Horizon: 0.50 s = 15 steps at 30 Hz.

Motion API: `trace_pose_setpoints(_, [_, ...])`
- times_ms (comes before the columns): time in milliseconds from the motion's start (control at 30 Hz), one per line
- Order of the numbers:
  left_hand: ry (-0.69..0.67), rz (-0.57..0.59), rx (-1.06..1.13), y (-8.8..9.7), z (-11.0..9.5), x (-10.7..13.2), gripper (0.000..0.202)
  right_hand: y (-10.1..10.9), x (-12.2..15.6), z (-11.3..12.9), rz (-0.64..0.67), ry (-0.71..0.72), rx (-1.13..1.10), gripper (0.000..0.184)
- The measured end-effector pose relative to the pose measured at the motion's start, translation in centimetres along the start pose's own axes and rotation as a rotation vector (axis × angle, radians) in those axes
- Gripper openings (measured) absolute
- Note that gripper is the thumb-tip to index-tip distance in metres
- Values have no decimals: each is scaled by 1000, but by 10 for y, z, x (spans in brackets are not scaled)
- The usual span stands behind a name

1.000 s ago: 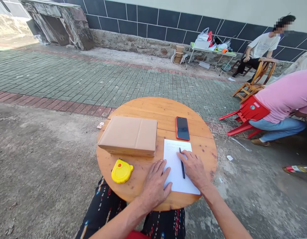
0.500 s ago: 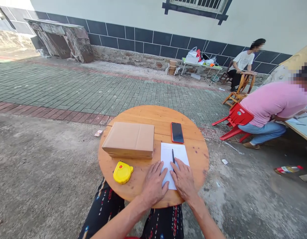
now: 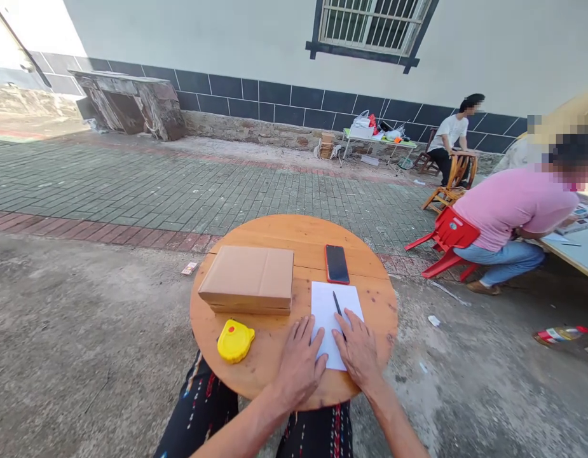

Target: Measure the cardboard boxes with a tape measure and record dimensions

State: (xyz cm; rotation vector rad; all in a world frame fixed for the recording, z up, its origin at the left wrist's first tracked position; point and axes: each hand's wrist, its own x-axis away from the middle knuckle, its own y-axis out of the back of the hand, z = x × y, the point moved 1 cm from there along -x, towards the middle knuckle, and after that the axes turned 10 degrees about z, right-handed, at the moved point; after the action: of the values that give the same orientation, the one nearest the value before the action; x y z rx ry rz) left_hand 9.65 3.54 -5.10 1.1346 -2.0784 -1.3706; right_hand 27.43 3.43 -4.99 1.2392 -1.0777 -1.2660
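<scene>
My left hand (image 3: 299, 356) lies flat with its fingers stretched out, at the left edge of a white sheet of paper (image 3: 323, 303). On the paper's right side rests my right hand (image 3: 358, 346), palm down and fingers spread. A black pen (image 3: 337, 302) lies slanted on the sheet; its lower end runs beside or under the right fingers, which do not wrap round it. Just beyond the paper is a smartphone (image 3: 337, 264) with a red edge. To the left sit a closed cardboard box (image 3: 248, 273) and, nearer me, a yellow tape measure (image 3: 235, 341).
All this stands on a round wooden table (image 3: 384, 292) over my knees. On the right, a person in a pink shirt (image 3: 517, 197) sits on a red plastic chair (image 3: 453, 230). Another person (image 3: 453, 133) sits farther back. A bottle (image 3: 560, 334) lies on the ground.
The view has tipped slightly upward. The paper has shifted a little to the right on the table, and the pen slants more. Both hands remain flat.
</scene>
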Motion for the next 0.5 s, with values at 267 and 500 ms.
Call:
trace_pose_setpoints(267, [-236, -233, 41, 15, 13, 104, 52, -5, 17, -7, -211, 55, -121, 40])
trace_pose_setpoints(500, [194, -450, 58, 53, 71, 187, 45, -1, 60, 61, -337, 224, -493, 23])
